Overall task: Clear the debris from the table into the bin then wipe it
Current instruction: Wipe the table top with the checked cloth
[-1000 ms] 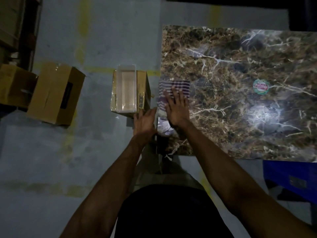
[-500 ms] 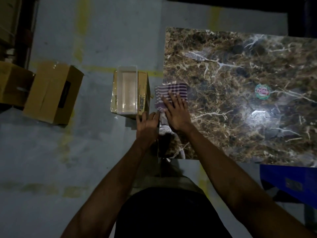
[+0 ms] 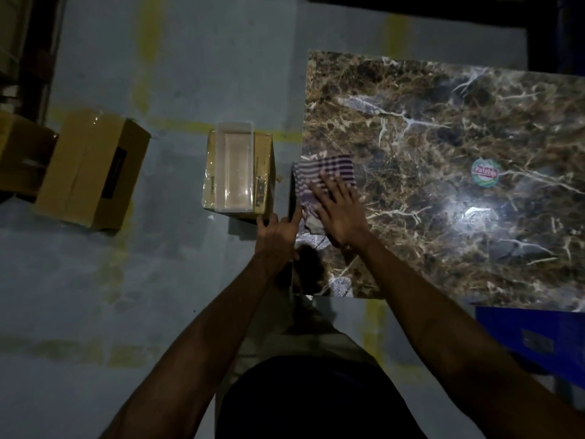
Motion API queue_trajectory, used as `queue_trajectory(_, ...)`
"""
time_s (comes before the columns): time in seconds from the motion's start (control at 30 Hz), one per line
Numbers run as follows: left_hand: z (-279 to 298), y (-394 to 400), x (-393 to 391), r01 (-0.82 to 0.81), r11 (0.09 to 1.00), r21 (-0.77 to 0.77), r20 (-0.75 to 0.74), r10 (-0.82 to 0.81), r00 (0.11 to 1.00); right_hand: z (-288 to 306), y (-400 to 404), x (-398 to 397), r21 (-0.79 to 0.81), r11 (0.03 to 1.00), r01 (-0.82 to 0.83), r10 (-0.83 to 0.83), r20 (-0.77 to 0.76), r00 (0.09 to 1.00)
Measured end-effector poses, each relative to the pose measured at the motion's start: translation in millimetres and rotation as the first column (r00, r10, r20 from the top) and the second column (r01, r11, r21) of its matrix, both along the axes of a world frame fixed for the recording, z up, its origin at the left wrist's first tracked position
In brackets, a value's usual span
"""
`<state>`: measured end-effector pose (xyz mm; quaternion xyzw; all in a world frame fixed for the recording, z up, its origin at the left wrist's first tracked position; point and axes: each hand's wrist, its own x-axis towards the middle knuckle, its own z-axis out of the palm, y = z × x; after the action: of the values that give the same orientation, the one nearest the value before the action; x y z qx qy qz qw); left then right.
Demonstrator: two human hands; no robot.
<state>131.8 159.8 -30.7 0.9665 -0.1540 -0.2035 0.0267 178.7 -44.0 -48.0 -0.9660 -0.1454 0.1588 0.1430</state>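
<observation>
Two hands at frame centre: right hand (image 3: pixel 340 213) flat, fingers spread, palm down on the striped cloth (image 3: pixel 323 175) at the desk (image 3: pixel 443 122) left edge. Left hand (image 3: pixel 277 237) open, cupped against that edge, holding nothing visible. Clear bin (image 3: pixel 234 172) on a cardboard box (image 3: pixel 264 172), just left of the desk.

Cloth (image 3: pixel 323 175) on table (image 3: pixel 443 122), bin (image 3: pixel 235 172) left.

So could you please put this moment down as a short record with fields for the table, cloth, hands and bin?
table: marble-patterned top, round sticker on it
cloth: striped cloth at the table's left edge
right hand: right hand flat on the cloth
left hand: left hand cupped at the table's left edge, beside the cloth
bin: clear tray on a cardboard box, on the floor left of the table
</observation>
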Motion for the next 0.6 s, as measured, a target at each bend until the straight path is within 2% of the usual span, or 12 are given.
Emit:
queue_trajectory(0.07,3,-1,0,0.013,1.0,0.01,0.031,-0.013,0.999,3,-22,-4,0.017,1.0,0.011,-0.011,-0.005,1.0)
queue_trajectory(0.13,3,-2,0,0.025,0.999,0.048,0.041,-0.027,0.999,4,-24,10,0.0,0.993,0.115,-0.115,0.004,0.993)
queue_trajectory(0.2,1,-3,1,0.008,0.998,0.06,0.064,-0.012,0.998,1,-5,32,0.009,0.973,0.232,-0.232,-0.005,0.973)
queue_trajectory(0.27,1,-6,1,-0.014,0.995,0.099,0.087,0.006,0.996,-1,20,44,0.023,0.961,0.277,-0.277,-0.012,0.961)
queue_trajectory(0.37,5,-8,1,-0.021,0.991,0.129,0.071,0.012,0.997,-4,30,27,0.033,0.99,0.139,-0.14,0.009,0.99)
queue_trajectory(0.47,6,-10,-2,-0.027,0.991,0.13,-0.033,0.031,0.999,-3,3,-9,0.058,0.998,0.024,-0.025,0.015,1.0)
queue_trajectory(0.53,7,-11,-2,-0.068,0.992,0.111,-0.058,0.075,0.995,1,-21,-18,0.05,0.998,0.024,-0.024,0.007,1.0)
queue_trajectory(0.6,6,-13,0,-0.071,0.992,0.1,-0.054,0.077,0.996,1,-30,-4,0.029,0.995,0.098,-0.099,0.014,0.995)
